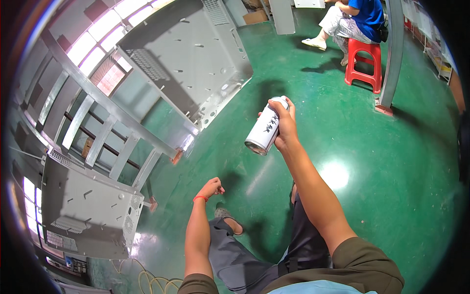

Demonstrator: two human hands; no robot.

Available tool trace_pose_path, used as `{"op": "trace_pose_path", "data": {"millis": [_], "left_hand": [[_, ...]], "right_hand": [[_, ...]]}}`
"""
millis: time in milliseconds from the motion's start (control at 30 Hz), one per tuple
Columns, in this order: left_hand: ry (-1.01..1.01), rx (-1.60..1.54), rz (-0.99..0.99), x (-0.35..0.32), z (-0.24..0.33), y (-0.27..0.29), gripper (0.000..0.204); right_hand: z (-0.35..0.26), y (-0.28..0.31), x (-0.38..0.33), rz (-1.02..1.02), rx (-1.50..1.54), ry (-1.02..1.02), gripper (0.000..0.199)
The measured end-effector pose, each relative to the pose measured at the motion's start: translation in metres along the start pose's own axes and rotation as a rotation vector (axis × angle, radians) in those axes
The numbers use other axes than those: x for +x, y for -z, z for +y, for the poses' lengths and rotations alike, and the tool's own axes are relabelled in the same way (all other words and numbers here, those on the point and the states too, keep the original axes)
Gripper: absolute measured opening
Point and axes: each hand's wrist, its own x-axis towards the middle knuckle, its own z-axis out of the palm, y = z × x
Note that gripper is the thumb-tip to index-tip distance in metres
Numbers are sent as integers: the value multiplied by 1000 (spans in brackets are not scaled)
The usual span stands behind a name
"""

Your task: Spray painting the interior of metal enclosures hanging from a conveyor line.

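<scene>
A white spray can (264, 128) with dark handwriting on its side is gripped in my right hand (285, 120), out in front of me over the green floor. It tilts, its metal base toward me and to the left, its top wrapped by my fingers. My left hand (212, 188), with a red band at the wrist, hangs lower and nearer to me. Its fingers are curled in, and whether anything small is inside them cannot be seen. Left of my hands stand two grey sheet-metal housings, a far one (196, 63) and a near one (93, 210), both with slots and holes.
A metal frame with slanted bars (103, 142) stands between the housings. At the far right, a person in blue (364, 22) sits on a red plastic stool (363, 66) beside a metal post (391, 59). A yellowish hose (152, 279) lies coiled at the lower left.
</scene>
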Motion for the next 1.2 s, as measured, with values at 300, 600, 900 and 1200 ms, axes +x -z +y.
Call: {"op": "trace_pose_path", "data": {"millis": [300, 600, 900, 1200], "left_hand": [[14, -57, 30, 15, 15, -3, 13], [-2, -49, 62, 52, 53, -22, 13], [-19, -58, 50, 77, 68, -28, 16], [-49, -18, 62, 93, 71, -31, 8]], "right_hand": [[-14, 5, 22, 8, 2, -33, 84], [-39, 20, 74, 8, 15, -52, 83], [-48, 27, 103, 7, 10, -58, 82], [-55, 31, 117, -1, 2, -61, 83]]}}
